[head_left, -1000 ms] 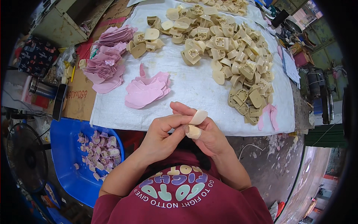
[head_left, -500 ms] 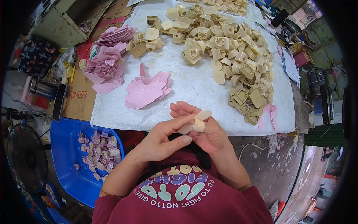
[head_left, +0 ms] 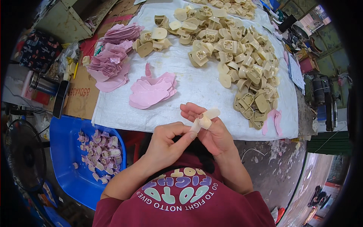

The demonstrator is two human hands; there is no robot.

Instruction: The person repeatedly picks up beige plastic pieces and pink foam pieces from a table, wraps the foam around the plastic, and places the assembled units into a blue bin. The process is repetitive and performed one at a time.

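In front of my shirt, at the near edge of the white table cover, my two hands meet. My left hand (head_left: 172, 143) is closed, thumb and forefinger pinching the end of a whitish strip (head_left: 195, 126). My right hand (head_left: 215, 138) is palm up with its fingers curled. Against its thumb side sits a short cream-coloured rolled piece (head_left: 205, 122), and a pale flat tab (head_left: 211, 113) sticks out beside it. Whether the roll goes around a finger or is only gripped, I cannot tell. Beyond my hands lies a loose stack of pink sheet pieces (head_left: 153, 90).
Beige shoe heels (head_left: 242, 56) cover the table's far and right parts. More pink pieces (head_left: 113, 62) are stacked at the left. Two pink strips (head_left: 272, 123) lie near the right front corner. A blue tub (head_left: 66, 166) holds several pink-covered heels (head_left: 101, 153); a fan (head_left: 26, 159) stands left of it.
Both hands have shifted slightly right. My left fingers have drawn back from the rolled piece, and the whitish strip now shows between them and it.
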